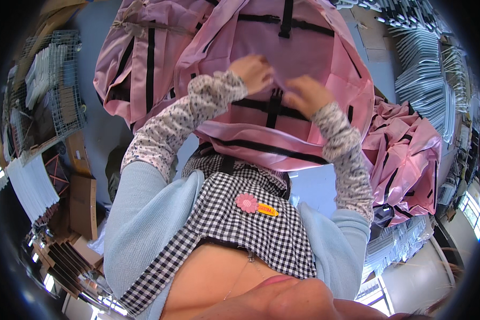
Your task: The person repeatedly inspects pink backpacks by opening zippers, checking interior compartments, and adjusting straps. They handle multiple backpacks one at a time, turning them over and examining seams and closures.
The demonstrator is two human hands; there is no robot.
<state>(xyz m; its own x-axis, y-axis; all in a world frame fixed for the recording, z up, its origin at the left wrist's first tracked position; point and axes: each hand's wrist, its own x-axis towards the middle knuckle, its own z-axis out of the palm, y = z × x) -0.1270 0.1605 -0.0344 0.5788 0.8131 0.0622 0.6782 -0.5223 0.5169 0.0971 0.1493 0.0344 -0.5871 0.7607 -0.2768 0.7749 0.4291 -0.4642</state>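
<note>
A large pink fabric bag [346, 69] lies spread out in front of me with its inside facing up. Black straps cross its lining, and a black buckle [276, 94] sits on the lower strap between my hands. My left hand [252, 73] is just above the lining, left of the buckle, slightly blurred, its fingers loosely apart with nothing seen in them. My right hand [308, 95] is on the buckle's right, over the strap, with thumb and fingers apart and nothing visible in them. A second black buckle [285, 29] shows on the upper strap.
Another pink bag part with black straps [138, 69] lies at the left on the grey table [98, 29]. More pink bags [405, 160] are heaped at the right. White wire hangers or racks [418, 64] stand far right; a wire basket [53, 80] and cardboard box [84, 208] are left.
</note>
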